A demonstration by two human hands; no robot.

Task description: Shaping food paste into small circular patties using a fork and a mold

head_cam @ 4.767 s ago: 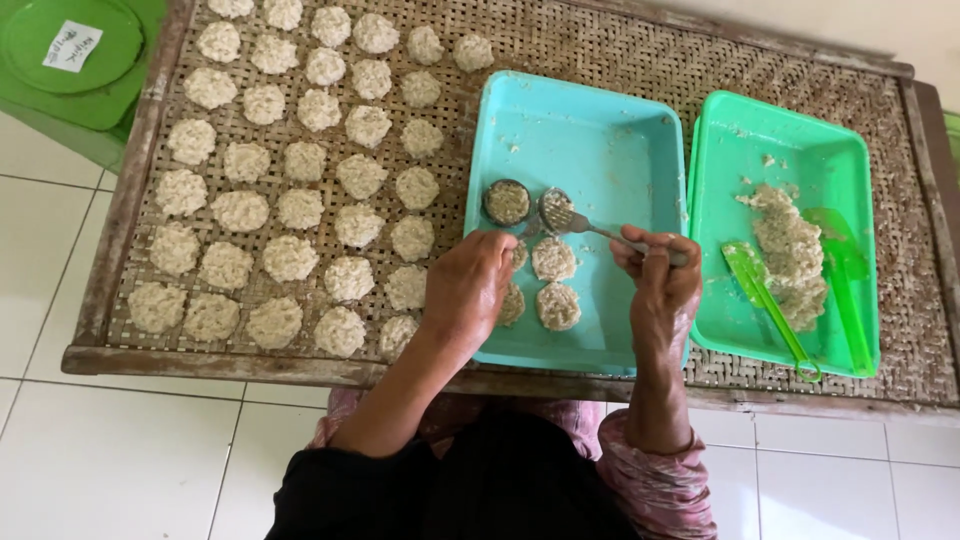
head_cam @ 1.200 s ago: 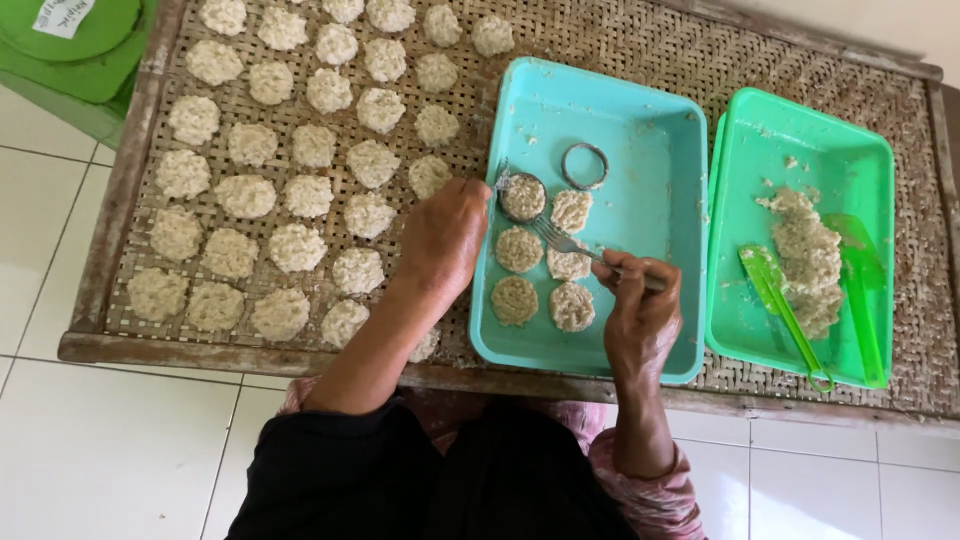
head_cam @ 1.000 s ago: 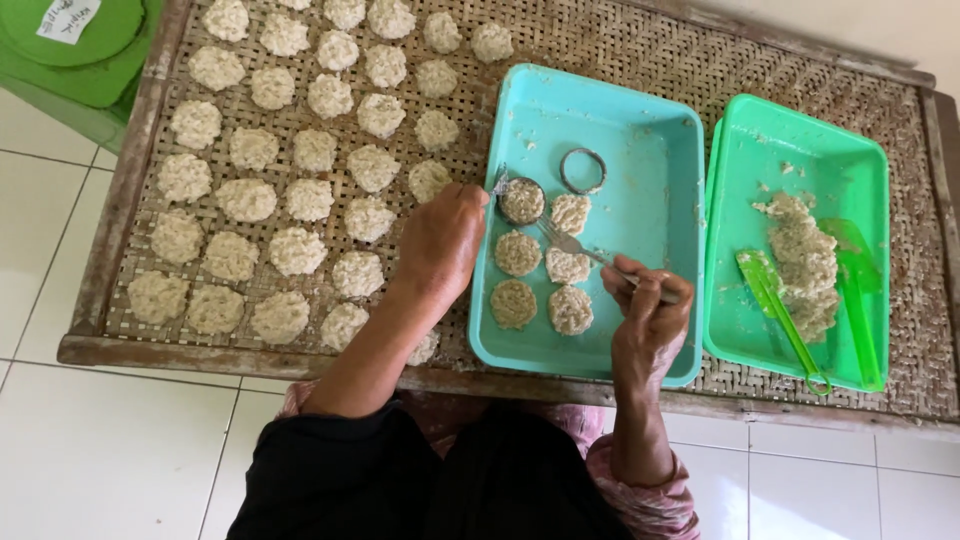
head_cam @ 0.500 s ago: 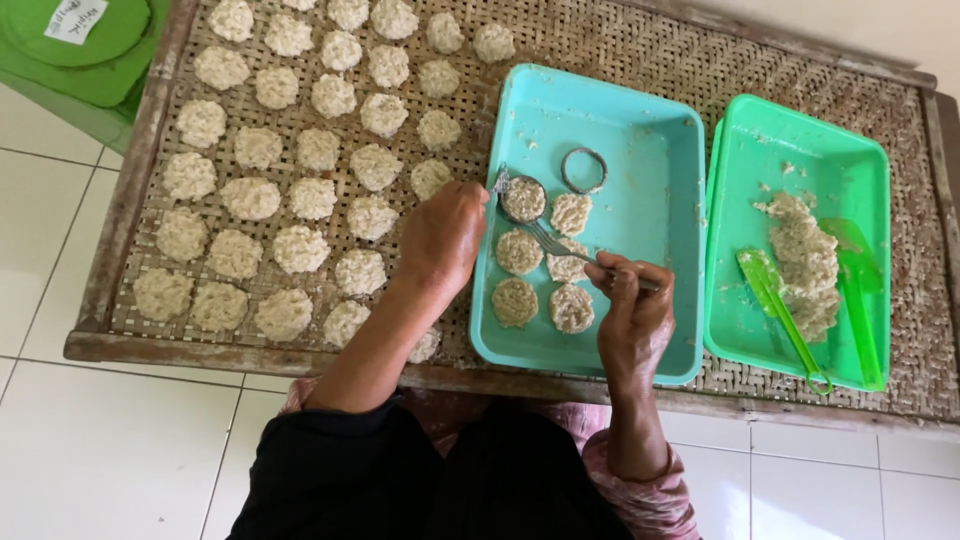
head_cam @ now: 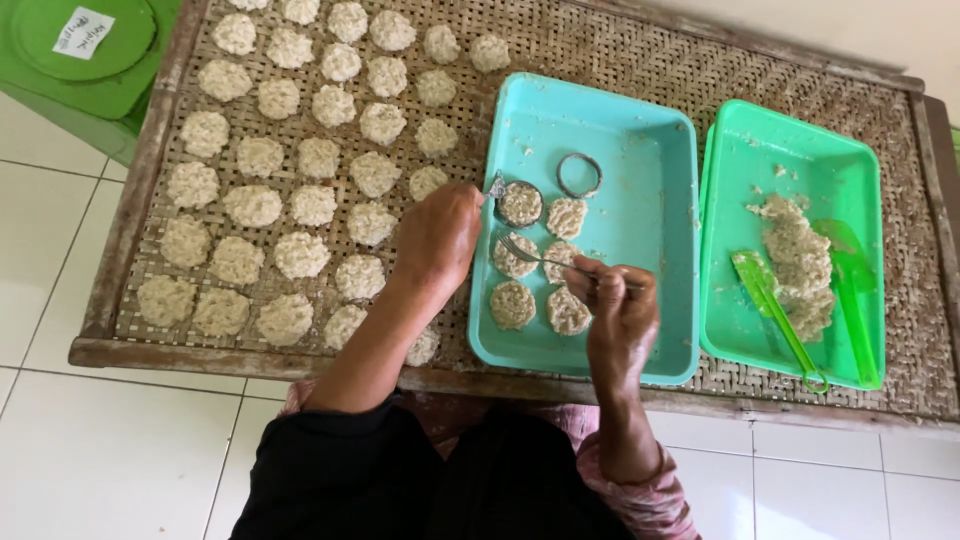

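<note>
At the frame's centre, the left hand [head_cam: 438, 237] grasped a filled ring mould [head_cam: 519, 203] inside the turquoise tray [head_cam: 640, 240]. The right hand [head_cam: 622, 312] gripped a fork [head_cam: 540, 256] over the patties [head_cam: 540, 290].

The left hand [head_cam: 440, 238] is extended forward with the forearm angled up and right, fingers curled in a pinch. The right hand [head_cam: 620, 312] is raised with fingers closed in a grip, wrist bent.
</note>
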